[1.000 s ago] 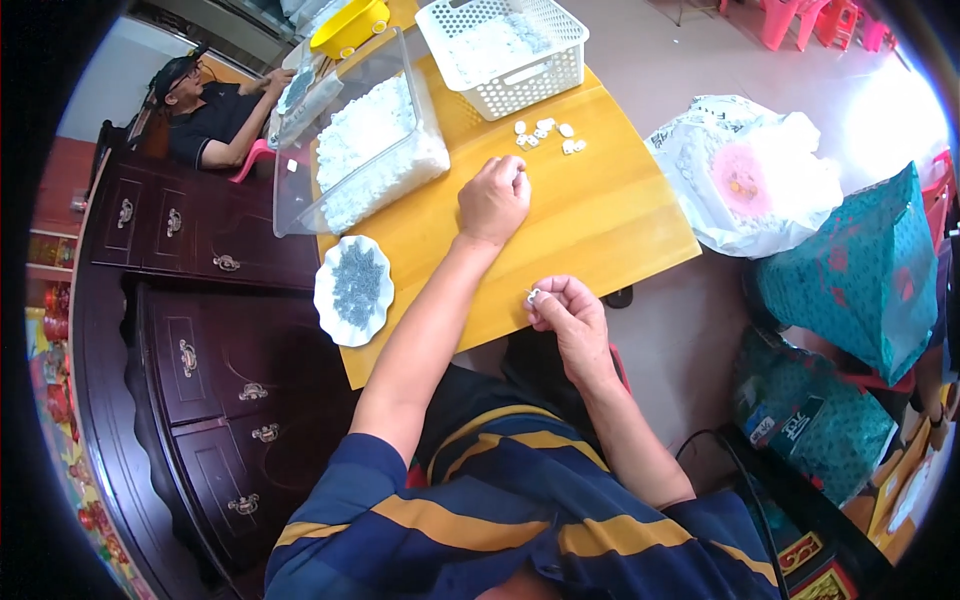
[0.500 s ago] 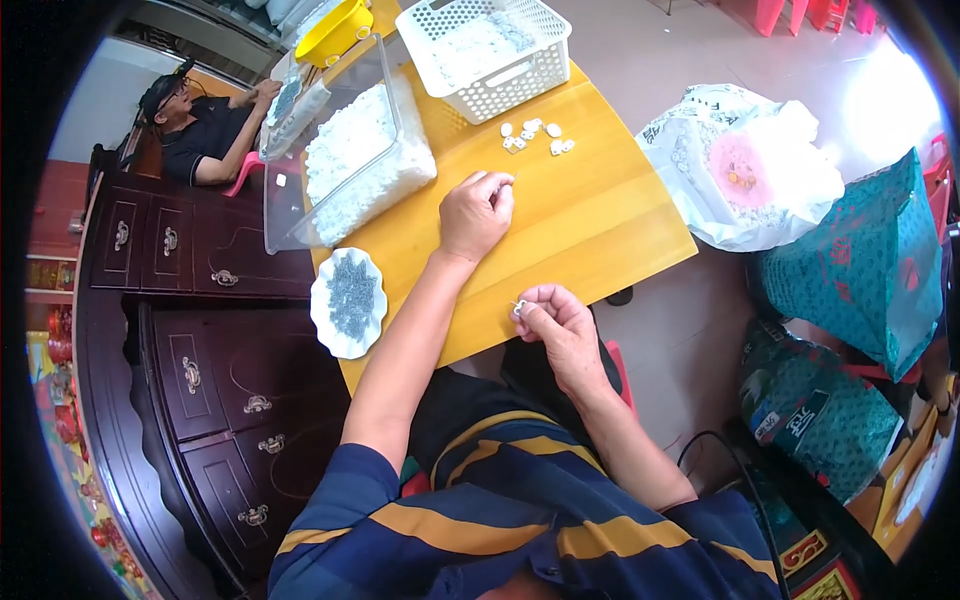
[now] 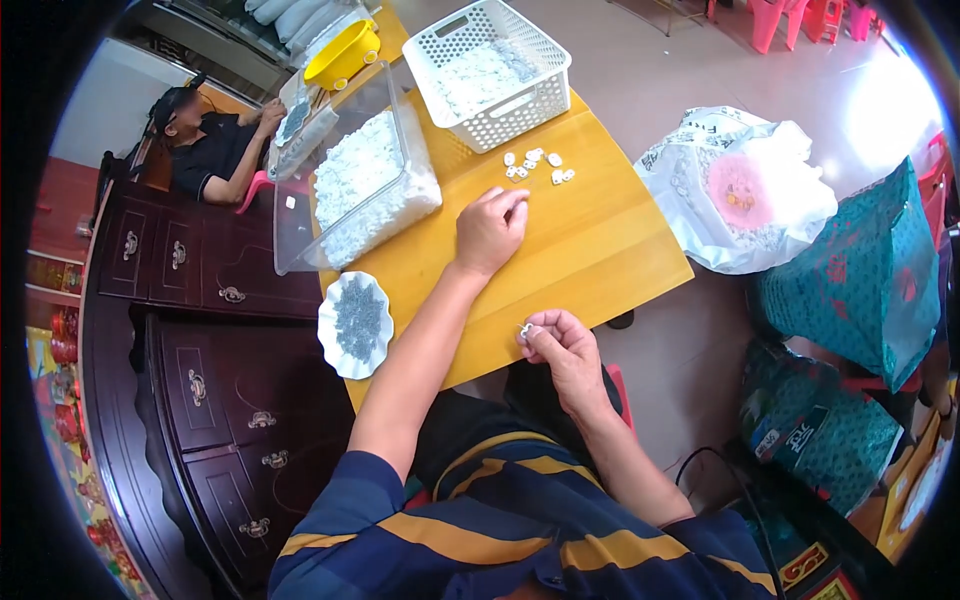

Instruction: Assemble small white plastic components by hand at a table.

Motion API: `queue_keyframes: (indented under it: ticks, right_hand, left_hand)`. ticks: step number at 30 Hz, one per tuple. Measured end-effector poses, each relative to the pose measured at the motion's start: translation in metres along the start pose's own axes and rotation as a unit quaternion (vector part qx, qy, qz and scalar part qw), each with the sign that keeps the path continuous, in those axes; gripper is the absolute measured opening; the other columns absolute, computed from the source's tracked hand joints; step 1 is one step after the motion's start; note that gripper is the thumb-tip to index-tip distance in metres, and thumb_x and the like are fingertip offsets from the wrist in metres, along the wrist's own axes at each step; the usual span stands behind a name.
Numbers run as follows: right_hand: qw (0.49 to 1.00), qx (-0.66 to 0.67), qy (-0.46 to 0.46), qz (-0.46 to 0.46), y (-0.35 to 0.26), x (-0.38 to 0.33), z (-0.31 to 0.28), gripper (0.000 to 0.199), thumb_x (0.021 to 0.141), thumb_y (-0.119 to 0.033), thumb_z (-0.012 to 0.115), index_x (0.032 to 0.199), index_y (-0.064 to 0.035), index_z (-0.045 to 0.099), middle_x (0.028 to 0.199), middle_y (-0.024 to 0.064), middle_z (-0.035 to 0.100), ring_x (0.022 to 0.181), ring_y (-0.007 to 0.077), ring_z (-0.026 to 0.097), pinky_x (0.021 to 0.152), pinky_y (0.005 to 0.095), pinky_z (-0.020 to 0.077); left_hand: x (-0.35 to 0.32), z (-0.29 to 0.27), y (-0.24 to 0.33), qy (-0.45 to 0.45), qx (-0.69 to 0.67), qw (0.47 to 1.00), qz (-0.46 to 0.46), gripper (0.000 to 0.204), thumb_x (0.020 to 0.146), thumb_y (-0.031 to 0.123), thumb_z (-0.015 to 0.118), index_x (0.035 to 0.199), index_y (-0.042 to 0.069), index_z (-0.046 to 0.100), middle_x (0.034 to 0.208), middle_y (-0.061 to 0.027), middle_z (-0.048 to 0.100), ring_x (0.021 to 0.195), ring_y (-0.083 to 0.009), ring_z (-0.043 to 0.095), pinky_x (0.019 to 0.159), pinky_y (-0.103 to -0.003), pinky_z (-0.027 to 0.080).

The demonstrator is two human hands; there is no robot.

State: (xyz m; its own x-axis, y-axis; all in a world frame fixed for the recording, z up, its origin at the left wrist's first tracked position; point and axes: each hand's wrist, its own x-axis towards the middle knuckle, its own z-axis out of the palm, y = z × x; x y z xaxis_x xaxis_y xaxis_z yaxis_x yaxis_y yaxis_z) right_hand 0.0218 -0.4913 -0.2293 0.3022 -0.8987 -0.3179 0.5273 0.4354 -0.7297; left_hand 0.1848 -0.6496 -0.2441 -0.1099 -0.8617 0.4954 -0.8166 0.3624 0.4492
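Note:
On the table, my left hand (image 3: 490, 233) is closed with its fingers curled, just on the near side of several small white plastic pieces (image 3: 533, 166). Whatever its fingertips pinch, if anything, is hidden. My right hand (image 3: 563, 350) hovers by the table's near edge, thumb and fingers pinching a small white plastic clip (image 3: 525, 331) with a thin pin sticking out. To the left of my left forearm, a white scalloped dish (image 3: 328, 335) holds a heap of small grey metal pins (image 3: 358, 316).
Beyond the dish stands a clear plastic bin (image 3: 292, 240) of white pieces, with a white perforated basket (image 3: 515, 110) to its right. A yellow tub (image 3: 343, 55) is farther back, near a seated person (image 3: 215, 150). White (image 3: 680, 225) and green bags (image 3: 840, 270) stand right of the table (image 3: 610, 240).
My left hand has shifted slightly forward and right, closer to the loose white pieces. My right hand keeps its pinch on the clip. The whole view has tilted a little.

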Motion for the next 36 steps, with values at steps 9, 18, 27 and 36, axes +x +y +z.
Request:
queue_keyframes:
  ticks: [9, 18, 27, 36]
  right_hand:
    - [1.0, 0.009, -0.01, -0.001, 0.001, -0.001, 0.002, 0.012, 0.097, -0.012, 0.061, 0.105, -0.0036, 0.062, 0.088, 0.0029, 0.068, 0.076, 0.0079, 0.061, 0.071, 0.0219, 0.0484]
    - [1.0, 0.014, -0.011, -0.001, 0.002, -0.001, 0.0, 0.01, 0.097, -0.01, 0.06, 0.105, -0.0035, 0.061, 0.09, 0.0036, 0.068, 0.077, 0.0086, 0.062, 0.072, 0.0223, 0.0489]
    - [1.0, 0.011, 0.003, 0.004, 0.0, 0.001, 0.001, 0.008, 0.098, -0.01, 0.059, 0.104, -0.0041, 0.06, 0.091, 0.005, 0.068, 0.077, 0.0093, 0.062, 0.072, 0.0225, 0.0495]
    - [1.0, -0.001, 0.018, -0.012, 0.001, 0.002, 0.0, 0.009, 0.097, -0.011, 0.061, 0.104, -0.0043, 0.06, 0.092, 0.0055, 0.069, 0.079, 0.0099, 0.063, 0.072, 0.0226, 0.0499]
  left_hand:
    - [0.01, 0.0, 0.001, -0.015, 0.017, 1.0, -0.01, 0.018, 0.083, 0.011, 0.064, 0.099, 0.007, 0.073, 0.083, -0.0138, 0.07, 0.07, -0.0292, 0.067, 0.065, -0.038, 0.053]
    - [-0.056, -0.035, -0.004, -0.06, -0.239, 0.947, -0.205, 0.017, 0.092, 0.004, 0.063, 0.109, 0.001, 0.067, 0.084, 0.0003, 0.069, 0.062, -0.0025, 0.056, 0.057, -0.018, 0.045]
    - [-0.111, -0.088, 0.049, -0.085, -0.358, 0.87, -0.327, 0.017, 0.096, 0.009, 0.061, 0.108, 0.0, 0.07, 0.083, -0.0044, 0.071, 0.065, -0.0045, 0.059, 0.061, -0.021, 0.049]
    - [-0.125, -0.093, 0.065, -0.068, -0.263, 0.935, -0.228, 0.02, 0.098, 0.012, 0.062, 0.111, -0.001, 0.068, 0.077, -0.0048, 0.069, 0.068, -0.0087, 0.062, 0.065, -0.023, 0.051]
